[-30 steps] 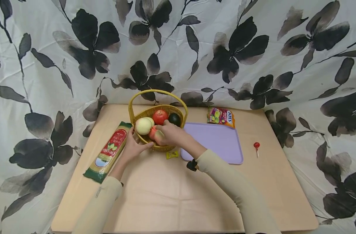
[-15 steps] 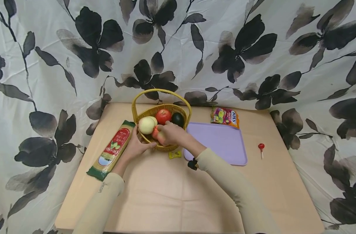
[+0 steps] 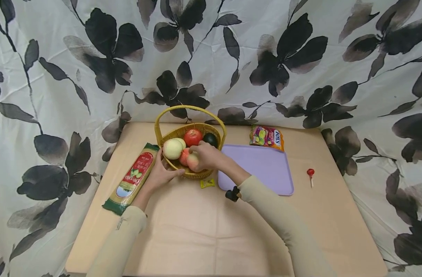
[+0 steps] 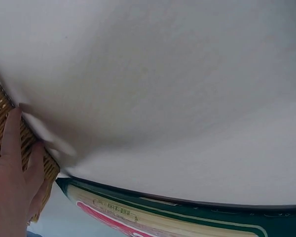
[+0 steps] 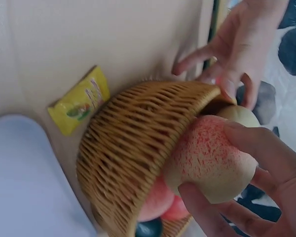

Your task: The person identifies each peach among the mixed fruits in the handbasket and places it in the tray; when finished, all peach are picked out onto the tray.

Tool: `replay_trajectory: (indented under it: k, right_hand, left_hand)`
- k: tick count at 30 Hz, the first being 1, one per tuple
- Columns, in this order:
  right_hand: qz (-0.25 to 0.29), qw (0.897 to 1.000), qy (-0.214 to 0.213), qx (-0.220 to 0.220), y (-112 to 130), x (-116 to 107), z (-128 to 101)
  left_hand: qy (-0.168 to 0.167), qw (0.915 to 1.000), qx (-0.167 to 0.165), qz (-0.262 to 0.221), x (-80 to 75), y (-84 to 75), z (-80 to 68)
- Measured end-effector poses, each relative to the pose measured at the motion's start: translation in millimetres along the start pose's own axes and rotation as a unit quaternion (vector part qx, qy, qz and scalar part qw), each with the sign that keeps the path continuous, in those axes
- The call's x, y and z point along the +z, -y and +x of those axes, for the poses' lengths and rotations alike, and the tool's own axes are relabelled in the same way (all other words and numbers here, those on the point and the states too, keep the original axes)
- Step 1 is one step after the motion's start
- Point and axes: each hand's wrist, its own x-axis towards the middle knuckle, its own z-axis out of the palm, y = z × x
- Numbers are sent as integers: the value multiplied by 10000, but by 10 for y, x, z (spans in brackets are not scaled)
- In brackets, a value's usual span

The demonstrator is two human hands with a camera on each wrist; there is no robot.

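Note:
A yellow wicker basket [image 3: 197, 176] with a tall arched handle holds several fruits. My right hand [image 3: 208, 156] grips a pale peach with red speckles [image 5: 209, 160] at the front right of the basket, fingers and thumb around it. Behind it lie another reddish fruit [image 3: 184, 157], a pale round fruit [image 3: 173, 149], a red fruit [image 3: 192, 137] and a dark green one [image 3: 210, 140]. My left hand [image 3: 161, 173] touches the basket's left side, its fingers stretched along the outer wicker in the left wrist view. The fruit hides part of the basket's inside.
Left of the basket lies a long green-and-gold package [image 3: 132, 179]. A small yellow wrapped candy [image 3: 207, 183] lies just in front. To the right are a lilac tray [image 3: 256, 169], a colourful candy bag [image 3: 267, 138] behind it, and a red lollipop [image 3: 310, 173].
My right hand has shifted slightly right and back, and more of the peach shows beside its fingers. The left hand stays at the basket's side. The head view has swung a little.

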Motion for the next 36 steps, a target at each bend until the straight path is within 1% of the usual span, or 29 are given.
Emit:
replay_trajectory:
  k: [3, 8, 12, 15, 19, 22, 26, 29, 33, 36]
  right_hand:
    - [63, 10000, -13, -1, 3, -115, -49]
    - [-78, 10000, -28, -45, -15, -308, -179]
    - [-156, 9999, 67, -18, -78, -453, -322]
    - [-158, 9995, 269, 108, -160, -553, -428]
    - [-173, 9970, 662, 373, -282, -659, -546]
    - [-165, 9927, 1010, 633, -363, -706, -620]
    - [22, 9834, 1476, 1057, -464, -684, -692]
    - [214, 9764, 1729, 1277, -529, -592, -722]
    - [320, 9698, 1986, 1376, -600, -419, -741]
    - [240, 9661, 2139, 1427, -636, -290, -735]
  left_hand:
    - [5, 9999, -89, -70, -19, -95, -34]
    - [47, 9998, -172, -69, -38, -267, -101]
    - [50, 9998, -172, -50, -35, -317, -124]
    - [45, 9999, -141, -62, -35, -291, -112]
    - [-22, 9999, -97, -88, -44, -148, -62]
    - [-87, 9999, -73, -31, -52, -34, -25]
    - [-112, 9999, -83, 79, -56, 7, -20]
    - [-64, 9999, -105, 31, -44, -40, -41]
    - [20, 9999, -105, -59, -17, -137, -74]
    - [6, 10000, -55, -30, -5, -123, -65]
